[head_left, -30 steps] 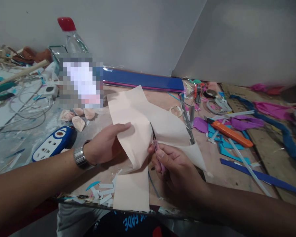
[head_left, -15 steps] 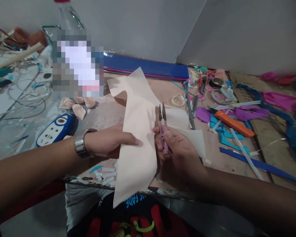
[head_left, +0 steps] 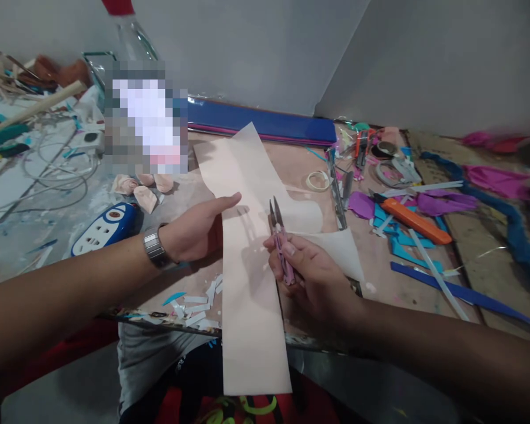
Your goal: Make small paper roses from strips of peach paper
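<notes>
A long pale peach sheet [head_left: 251, 306], which looks like paper or thin foam, lies across the work surface and hangs over its front edge. My left hand [head_left: 198, 227] is at the sheet's left edge, thumb stretched out and raised above it; the other fingers are partly hidden by the sheet. My right hand [head_left: 313, 271] is closed around small pink-handled scissors [head_left: 282, 244], whose blades point away from me, slightly apart, over the sheet's right side. Under the right wrist and beyond it lie further pale pieces [head_left: 342, 250].
A blue-and-white power strip [head_left: 103, 228] and peach petal-like lumps [head_left: 145, 199] are on the left. White scraps [head_left: 196, 308] lie near the front edge. To the right are an orange utility knife [head_left: 415, 219], a tape roll [head_left: 318, 181] and coloured scraps. A blue stack [head_left: 260, 121] lines the wall.
My left thumb has lifted off the sheet, and the hand has moved slightly up. The sheet now lies flatter and straighter, its near end lower. The scissors have shifted left over it.
</notes>
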Available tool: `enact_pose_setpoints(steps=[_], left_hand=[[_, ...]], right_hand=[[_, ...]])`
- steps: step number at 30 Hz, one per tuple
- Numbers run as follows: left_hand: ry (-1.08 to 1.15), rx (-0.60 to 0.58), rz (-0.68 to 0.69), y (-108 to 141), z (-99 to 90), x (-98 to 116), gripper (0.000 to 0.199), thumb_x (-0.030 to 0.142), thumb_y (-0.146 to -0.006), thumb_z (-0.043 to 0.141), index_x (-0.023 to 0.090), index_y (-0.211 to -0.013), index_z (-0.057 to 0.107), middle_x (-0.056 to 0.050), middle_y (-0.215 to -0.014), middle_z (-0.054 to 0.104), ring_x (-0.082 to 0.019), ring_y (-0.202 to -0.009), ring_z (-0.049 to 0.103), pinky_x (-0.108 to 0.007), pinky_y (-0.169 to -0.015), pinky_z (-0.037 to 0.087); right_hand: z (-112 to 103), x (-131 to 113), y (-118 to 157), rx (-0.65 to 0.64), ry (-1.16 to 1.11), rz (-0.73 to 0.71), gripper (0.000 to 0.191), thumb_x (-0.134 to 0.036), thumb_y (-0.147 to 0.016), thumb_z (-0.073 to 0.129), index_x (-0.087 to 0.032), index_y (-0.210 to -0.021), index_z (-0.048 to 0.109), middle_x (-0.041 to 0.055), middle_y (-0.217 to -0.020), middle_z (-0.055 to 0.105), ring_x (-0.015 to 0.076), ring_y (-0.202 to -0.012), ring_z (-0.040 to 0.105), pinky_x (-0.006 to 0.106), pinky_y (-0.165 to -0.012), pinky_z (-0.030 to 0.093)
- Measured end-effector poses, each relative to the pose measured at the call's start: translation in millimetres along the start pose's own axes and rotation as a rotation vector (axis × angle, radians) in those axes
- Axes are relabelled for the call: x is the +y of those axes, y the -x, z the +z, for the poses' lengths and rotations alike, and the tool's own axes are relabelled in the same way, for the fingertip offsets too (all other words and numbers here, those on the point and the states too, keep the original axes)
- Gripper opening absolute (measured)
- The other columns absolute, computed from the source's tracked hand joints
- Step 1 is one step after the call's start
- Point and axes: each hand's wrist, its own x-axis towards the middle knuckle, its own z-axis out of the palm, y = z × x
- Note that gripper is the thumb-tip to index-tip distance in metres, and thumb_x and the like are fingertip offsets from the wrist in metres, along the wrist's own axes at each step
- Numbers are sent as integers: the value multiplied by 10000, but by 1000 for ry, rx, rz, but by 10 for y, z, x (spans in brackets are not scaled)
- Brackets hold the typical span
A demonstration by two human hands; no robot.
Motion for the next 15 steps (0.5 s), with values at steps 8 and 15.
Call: enact_pose_setpoints(steps=[8,15], left_hand=[[-33,329,176,-62,-37,49,296,130,-746,646,113,-1039,687,-122,-893,767,-331,-926,737,-446,-859,569],[69,337,272,-51,11,73,237,74,-662,617,178,-875,625,-68,-898,749,-310,-1011,714,-426,-904,547]], right_hand=[[69,-12,97,-110,113,53,364,-460,-824,821,-176,-997,675,-25,-710,575,76,-559,390,221,-494,242],[28,76,112,-52,-37,207,333,-466,-857,791,-232,-1041,642,-74,-681,466,53,-481,309,197,-443,208]])
